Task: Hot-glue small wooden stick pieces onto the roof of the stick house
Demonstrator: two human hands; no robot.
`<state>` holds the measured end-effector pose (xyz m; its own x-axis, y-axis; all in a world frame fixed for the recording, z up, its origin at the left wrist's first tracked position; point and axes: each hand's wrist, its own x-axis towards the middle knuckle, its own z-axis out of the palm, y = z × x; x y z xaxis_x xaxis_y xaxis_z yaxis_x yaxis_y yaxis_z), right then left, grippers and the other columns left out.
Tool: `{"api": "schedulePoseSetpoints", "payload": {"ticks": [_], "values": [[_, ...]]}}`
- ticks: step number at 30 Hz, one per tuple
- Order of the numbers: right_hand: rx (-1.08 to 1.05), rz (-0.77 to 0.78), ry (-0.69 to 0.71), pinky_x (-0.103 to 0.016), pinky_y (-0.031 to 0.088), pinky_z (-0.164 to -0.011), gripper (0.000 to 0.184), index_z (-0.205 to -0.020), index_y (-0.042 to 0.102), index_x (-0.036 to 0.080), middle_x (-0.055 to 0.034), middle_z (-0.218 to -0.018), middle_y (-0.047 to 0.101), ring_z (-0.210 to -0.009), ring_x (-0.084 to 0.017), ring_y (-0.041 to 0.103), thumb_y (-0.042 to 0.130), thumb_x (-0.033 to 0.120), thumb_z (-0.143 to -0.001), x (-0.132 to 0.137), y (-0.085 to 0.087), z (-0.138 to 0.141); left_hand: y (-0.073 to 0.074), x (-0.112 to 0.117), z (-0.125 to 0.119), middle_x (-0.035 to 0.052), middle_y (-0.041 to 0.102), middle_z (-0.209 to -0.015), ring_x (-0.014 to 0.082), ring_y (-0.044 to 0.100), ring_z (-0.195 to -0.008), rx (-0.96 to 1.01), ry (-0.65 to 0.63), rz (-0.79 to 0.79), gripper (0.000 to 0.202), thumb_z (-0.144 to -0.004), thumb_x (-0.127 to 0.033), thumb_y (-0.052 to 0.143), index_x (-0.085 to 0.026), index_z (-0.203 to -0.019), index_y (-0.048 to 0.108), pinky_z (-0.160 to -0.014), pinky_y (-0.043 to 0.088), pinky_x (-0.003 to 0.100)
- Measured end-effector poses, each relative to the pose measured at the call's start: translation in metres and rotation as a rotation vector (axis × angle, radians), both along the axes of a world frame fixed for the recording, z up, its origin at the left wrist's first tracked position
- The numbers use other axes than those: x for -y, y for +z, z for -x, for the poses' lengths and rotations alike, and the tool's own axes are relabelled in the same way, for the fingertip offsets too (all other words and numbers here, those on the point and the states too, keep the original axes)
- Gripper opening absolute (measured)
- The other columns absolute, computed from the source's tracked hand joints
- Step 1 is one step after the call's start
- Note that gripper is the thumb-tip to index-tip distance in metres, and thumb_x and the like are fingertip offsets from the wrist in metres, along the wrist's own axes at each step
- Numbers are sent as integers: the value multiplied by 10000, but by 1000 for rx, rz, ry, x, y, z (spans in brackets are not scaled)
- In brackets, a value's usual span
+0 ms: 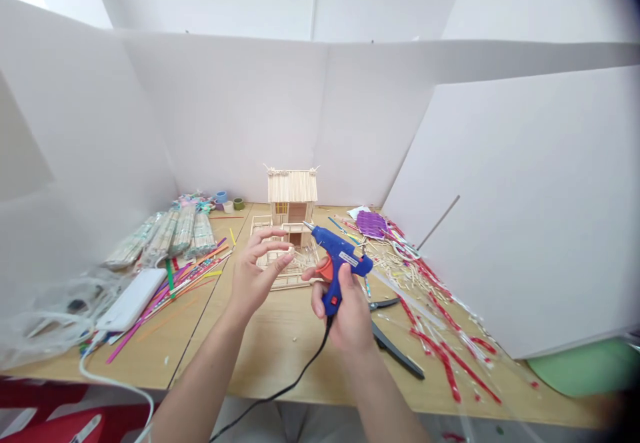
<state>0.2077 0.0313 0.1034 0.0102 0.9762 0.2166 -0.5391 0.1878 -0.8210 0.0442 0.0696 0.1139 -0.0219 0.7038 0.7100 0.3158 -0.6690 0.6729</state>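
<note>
My right hand (350,303) is wrapped around the handle of a blue hot glue gun (345,253), with a finger by its orange trigger. The gun's metal nozzle points up and left, toward my left hand (255,273). There the thumb and a fingertip come together in a pinch, while the index finger stretches out above. A tiny pale bit shows at those fingertips, too small to name. Behind both hands stands a model house (293,186) of thin wooden sticks, with a slatted roof and a fenced base. My hands hide part of its lower front.
Bundles of wooden sticks (173,233), coloured strips (175,283) and a white power bank-like box (133,300) lie left. Scissors (397,353), loose stick pieces (415,263), red-edged wrappers (440,350) and a purple woven piece (371,224) lie right. The gun's black cord (295,383) drops over the table's front edge.
</note>
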Motion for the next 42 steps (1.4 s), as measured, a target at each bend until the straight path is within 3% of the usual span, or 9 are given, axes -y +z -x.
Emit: {"api": "schedulePoseSetpoints", "payload": {"ticks": [3, 9, 16, 22, 42], "values": [[26, -54, 61, -208, 271, -342, 592, -945, 667, 178, -85, -849, 741, -348, -55, 436, 489, 742, -913, 7, 4, -8, 1, -13, 4, 93, 713, -1183, 255, 658, -1157, 89, -14, 53, 157, -869, -391, 742, -249, -935, 757, -1062, 498, 484], [107, -120, 30, -206, 283, -362, 548, -970, 696, 183, -102, -943, 744, -376, -47, 461, 477, 685, -956, 15, 7, -16, 1, -25, 0, 95, 700, -1232, 259, 641, -1206, 215, -81, 81, 220, -856, -443, 749, -244, -951, 745, -1072, 494, 486], [176, -119, 39, -202, 316, -356, 553, -929, 689, 176, -94, -956, 729, -374, -43, 480, 483, 689, -951, 21, 5, -18, 9, -20, -1, 61, 714, -1190, 234, 650, -1170, 212, -110, 4, 126, -859, -355, 762, -274, -955, 759, -1066, 491, 460], [199, -124, 40, -177, 311, -357, 562, -916, 662, 166, -77, -953, 716, -374, -28, 485, 472, 694, -954, 23, 6, -17, 16, -16, -5, 47, 709, -1179, 229, 631, -1168, 273, -147, 45, 98, -830, -301, 793, -294, -928, 788, -1085, 439, 420], [207, -102, 61, -172, 316, -371, 574, -878, 606, 163, -25, -888, 620, -389, -20, 489, 468, 716, -943, 25, 5, -20, 20, -15, -5, 36, 702, -1184, 228, 618, -1172, 296, -192, 48, 117, -821, -270, 802, -322, -926, 798, -1090, 428, 427]]}}
